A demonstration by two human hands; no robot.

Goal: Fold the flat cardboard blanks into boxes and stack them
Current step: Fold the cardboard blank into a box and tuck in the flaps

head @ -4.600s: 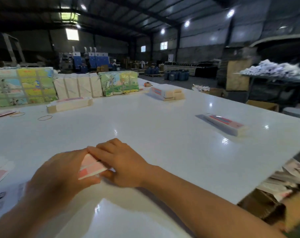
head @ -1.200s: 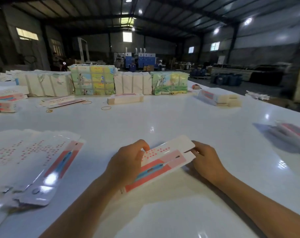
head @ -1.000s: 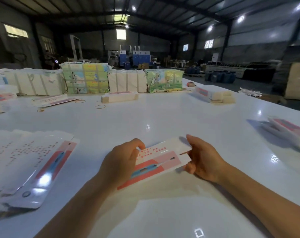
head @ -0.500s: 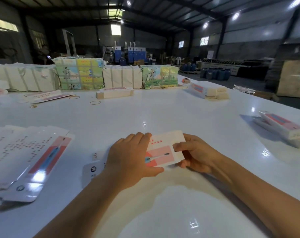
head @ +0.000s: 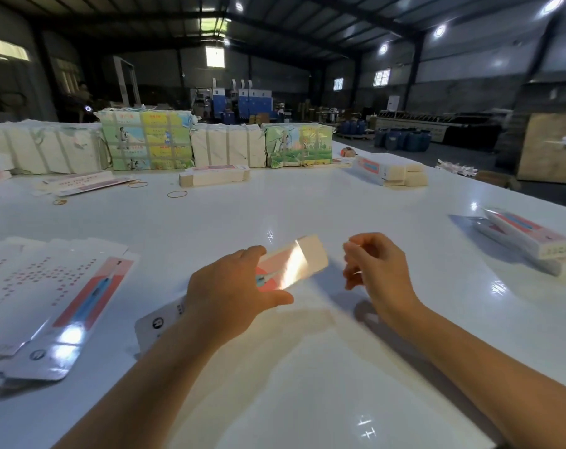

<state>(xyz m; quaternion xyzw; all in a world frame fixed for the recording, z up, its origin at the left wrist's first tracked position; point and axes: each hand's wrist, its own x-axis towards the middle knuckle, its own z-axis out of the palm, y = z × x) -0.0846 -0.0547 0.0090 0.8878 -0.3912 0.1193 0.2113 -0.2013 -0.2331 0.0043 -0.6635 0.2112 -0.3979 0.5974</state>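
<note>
While the left hand [head: 233,290] lies over a partly folded cardboard box [head: 291,264] just below the middle of the frame, its grip is pinching that box, fingers across the top and thumb stretched along the near edge. The box slants up toward the right; its pink-and-white printed face catches a bright glare, and a white flap with a round mark pokes out beneath the wrist at lower left of the hand. Whether the box rests on the white surface [head: 275,400] or is lifted a little is hard to say, since that part is blurred. The right hand [head: 375,267] hangs just beside the box's right end, apart from it, its grip loosely curled around nothing, fingertips pointing left.

At the left edge of the frame a fanned pile of flat blanks [head: 58,296] lies on the surface, showing red dotted print and a pink panel with a blue shape. At the right edge, two finished boxes [head: 531,241] lie stacked one on the other. Farther back, near the upper middle, sit a single long box [head: 215,175] and, to its right, another small stack of boxes [head: 390,171]. Rubber bands [head: 177,194] lie scattered near the long box. Along the far side of the surface stand wrapped bundles [head: 145,140], some white, some printed in green and yellow.
</note>
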